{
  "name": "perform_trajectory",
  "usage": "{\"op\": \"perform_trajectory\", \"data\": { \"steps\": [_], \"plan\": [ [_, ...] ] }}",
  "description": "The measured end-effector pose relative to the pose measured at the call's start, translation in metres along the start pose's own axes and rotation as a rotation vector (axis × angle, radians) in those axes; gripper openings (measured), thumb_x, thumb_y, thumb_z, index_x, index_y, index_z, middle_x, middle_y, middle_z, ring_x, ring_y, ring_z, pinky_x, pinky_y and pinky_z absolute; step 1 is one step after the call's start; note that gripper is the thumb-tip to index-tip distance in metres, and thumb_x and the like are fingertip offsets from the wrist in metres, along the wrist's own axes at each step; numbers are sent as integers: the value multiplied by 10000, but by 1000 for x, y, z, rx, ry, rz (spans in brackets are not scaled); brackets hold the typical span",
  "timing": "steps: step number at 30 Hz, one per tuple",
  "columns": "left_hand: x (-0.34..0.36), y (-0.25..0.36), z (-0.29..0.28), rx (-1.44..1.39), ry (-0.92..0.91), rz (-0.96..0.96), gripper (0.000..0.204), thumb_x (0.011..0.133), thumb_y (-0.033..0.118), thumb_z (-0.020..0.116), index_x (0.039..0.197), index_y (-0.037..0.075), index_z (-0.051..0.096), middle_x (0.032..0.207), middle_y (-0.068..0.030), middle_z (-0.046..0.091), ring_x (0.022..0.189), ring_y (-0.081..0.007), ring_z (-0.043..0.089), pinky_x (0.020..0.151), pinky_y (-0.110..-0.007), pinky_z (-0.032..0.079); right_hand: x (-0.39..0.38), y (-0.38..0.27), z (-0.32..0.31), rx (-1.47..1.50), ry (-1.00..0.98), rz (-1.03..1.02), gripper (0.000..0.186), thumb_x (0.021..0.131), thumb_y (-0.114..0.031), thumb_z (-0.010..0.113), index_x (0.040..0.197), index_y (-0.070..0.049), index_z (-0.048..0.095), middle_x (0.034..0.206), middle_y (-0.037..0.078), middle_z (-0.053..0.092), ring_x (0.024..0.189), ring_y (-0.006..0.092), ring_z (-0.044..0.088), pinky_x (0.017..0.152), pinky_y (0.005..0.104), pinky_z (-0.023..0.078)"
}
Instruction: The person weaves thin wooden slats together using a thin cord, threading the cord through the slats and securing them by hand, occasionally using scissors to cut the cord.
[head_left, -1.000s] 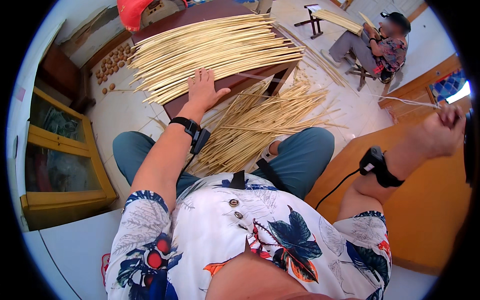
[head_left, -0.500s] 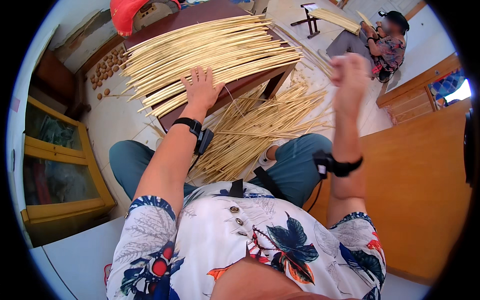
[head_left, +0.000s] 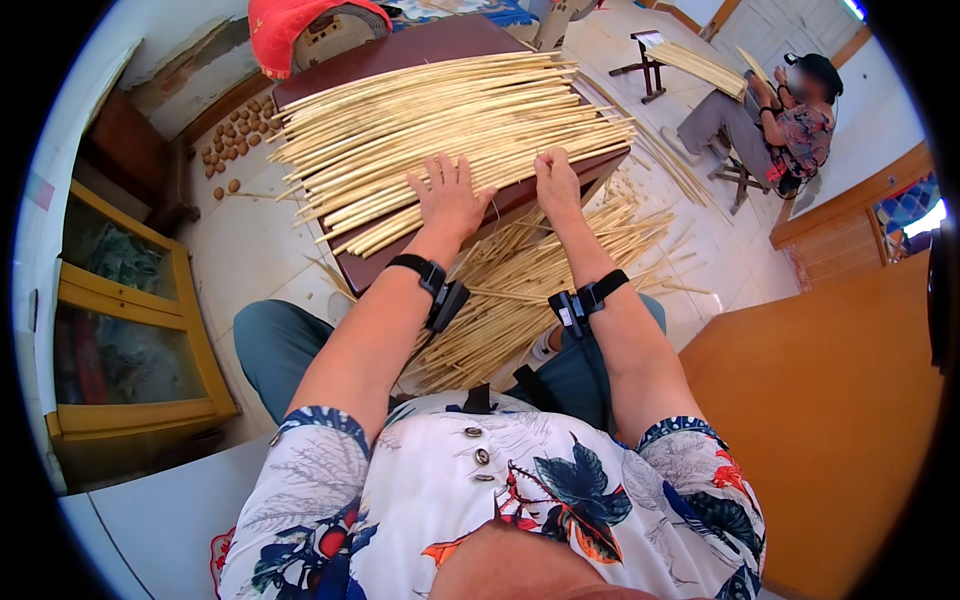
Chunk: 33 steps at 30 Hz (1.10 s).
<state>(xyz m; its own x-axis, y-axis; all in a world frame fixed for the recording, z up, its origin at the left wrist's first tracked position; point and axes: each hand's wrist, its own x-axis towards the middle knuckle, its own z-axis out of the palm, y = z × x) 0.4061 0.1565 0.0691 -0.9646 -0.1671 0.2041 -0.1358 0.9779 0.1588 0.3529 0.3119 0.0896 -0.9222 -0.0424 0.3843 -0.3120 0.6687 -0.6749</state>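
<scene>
Pale, peeled plant stalks (head_left: pixel 430 115) lie side by side in a flat layer over a dark red-brown table (head_left: pixel 470 38). My left hand (head_left: pixel 450 200) rests with spread fingers on the near edge of the layer. A thin pale thread (head_left: pixel 497 212) hangs by its thumb. To its right, my right hand (head_left: pixel 557 185) is closed in a pinch at the stalks' near edge. What its fingertips hold is too small to make out. Both wrists wear black straps with small devices.
More loose stalks (head_left: pixel 500 310) are heaped on the floor between my legs and under the table. Round brown things (head_left: pixel 235 135) lie by the left wall. A glass-doored yellow cabinet (head_left: pixel 135 330) stands at left. Another person (head_left: pixel 800 130) sits at far right, handling stalks.
My right hand has come down and left from its raised place at the right to the layer's near edge. My left hand stays flat on the stalks. The whole view has shifted slightly.
</scene>
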Motion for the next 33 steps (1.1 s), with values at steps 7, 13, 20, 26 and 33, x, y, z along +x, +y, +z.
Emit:
{"op": "perform_trajectory", "data": {
  "steps": [7,13,20,26,33],
  "plan": [
    [23,-47,-16,-80,80,64,646,874,465,367,1369,79,211,1399,-216,190,1313,-353,119,1041,-512,89,9,24,25,-48,162,-394,97,810,-105,502,851,-19,487,905,189,526,913,380,474,799,443,369],
    [33,-80,-15,59,-18,53,632,882,498,306,1379,122,199,1418,-188,163,1321,-340,103,1034,-532,77,-12,7,31,-165,25,-483,54,814,-68,462,855,-35,448,979,216,501,1135,407,386,978,448,256],
    [25,-67,-11,79,-59,53,615,887,506,270,1382,149,201,1420,-190,151,1321,-343,99,1022,-561,57,-10,3,29,-91,4,-444,57,809,-74,462,848,-35,450,1108,257,495,1138,403,388,987,438,254],
    [17,-69,-12,101,22,61,599,882,503,303,1369,160,240,1414,-185,178,1313,-348,128,1014,-568,86,-15,-5,20,-142,-32,-552,94,802,-68,468,876,-10,467,1125,263,486,1140,386,392,980,413,277],
    [8,-35,-14,2,162,194,581,886,440,343,1359,116,253,1401,-184,211,1312,-352,126,1016,-569,76,2,-11,6,111,-112,-214,130,802,-119,507,886,-23,480,952,180,541,931,358,494,794,406,395]
  ]
}}
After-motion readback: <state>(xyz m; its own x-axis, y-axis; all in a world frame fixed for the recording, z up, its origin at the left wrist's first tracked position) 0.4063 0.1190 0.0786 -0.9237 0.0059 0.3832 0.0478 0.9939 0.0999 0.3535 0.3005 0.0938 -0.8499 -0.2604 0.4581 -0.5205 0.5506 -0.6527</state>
